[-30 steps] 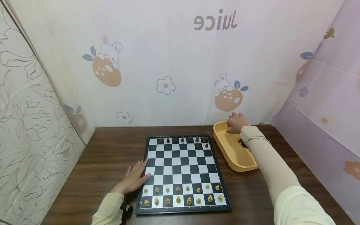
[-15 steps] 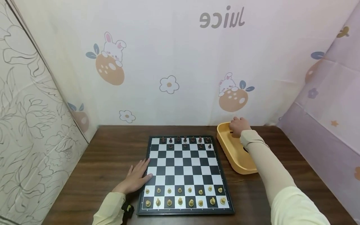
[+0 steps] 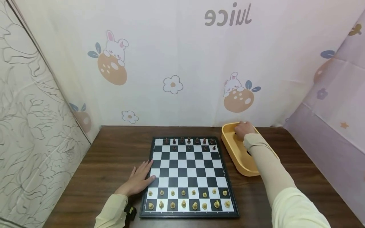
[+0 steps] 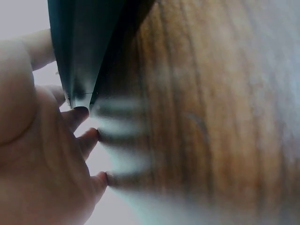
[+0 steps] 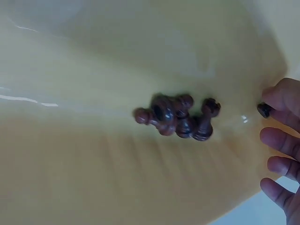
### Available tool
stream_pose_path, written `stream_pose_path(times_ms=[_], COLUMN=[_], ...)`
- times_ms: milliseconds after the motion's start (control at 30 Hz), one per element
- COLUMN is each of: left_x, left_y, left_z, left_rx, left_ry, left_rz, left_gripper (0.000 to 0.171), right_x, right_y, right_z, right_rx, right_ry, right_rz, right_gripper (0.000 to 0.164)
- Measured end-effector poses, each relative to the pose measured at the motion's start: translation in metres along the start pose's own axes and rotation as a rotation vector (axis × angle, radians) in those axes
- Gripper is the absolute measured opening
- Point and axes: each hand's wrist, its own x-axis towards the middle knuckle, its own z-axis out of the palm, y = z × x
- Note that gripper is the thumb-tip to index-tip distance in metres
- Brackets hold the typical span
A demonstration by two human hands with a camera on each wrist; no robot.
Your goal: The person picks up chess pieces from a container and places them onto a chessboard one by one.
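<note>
On the backdrop (image 3: pixel 199 53), the grey word "Juice" (image 3: pixel 228 15) appears mirror-reversed; along the board's (image 3: pixel 186 172) near border, marks (image 3: pixel 183 212) are too small to read.

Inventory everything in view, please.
Tabletop: one, brown, lower head view
Chessboard: one, black/white, on tabletop
Tray: one, yellow, right of chessboard
Gold pieces: sixteen, gold, chessboard's near rows
Dark pieces: eleven, reddish-brown, chessboard's far rows
Loose pieces: several, reddish-brown, in tray
Held piece: one, dark, tray's far end
Sheets: several, pale, around tabletop
Sleeves: two, cream, left and right
Device: one, black, by left sleeve
Left grip: one, bare, chessboard's left edge
Right grip: one, bare, pinching held piece
</note>
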Motion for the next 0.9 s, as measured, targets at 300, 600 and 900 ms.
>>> stream_pose_path(times_ms=[300,600,900], left_x=[0.0002,-0.0033,-0.0015], left_y=[-0.0001,-0.0004,0.0006], left_z=[0.0043,0.0058,0.0020], left_rx=[-0.006,-0.003,-0.003], left_ry=[0.009,0.013,0.013], left_rz=[0.000,0.003,-0.004], left_gripper=[0.070,0.069,0.069], right_x=[-0.0027,-0.0022,0.0044], right_y=[-0.0011,-0.0031,-0.0005], right_z=[0.0068,0.0063,0.0071], right_rx=[-0.014,-0.048,-0.050], right_ry=[0.069,0.163,0.130], right_rz=[-0.037,-0.162,-0.158], right_gripper=[0.029,0.029,0.027])
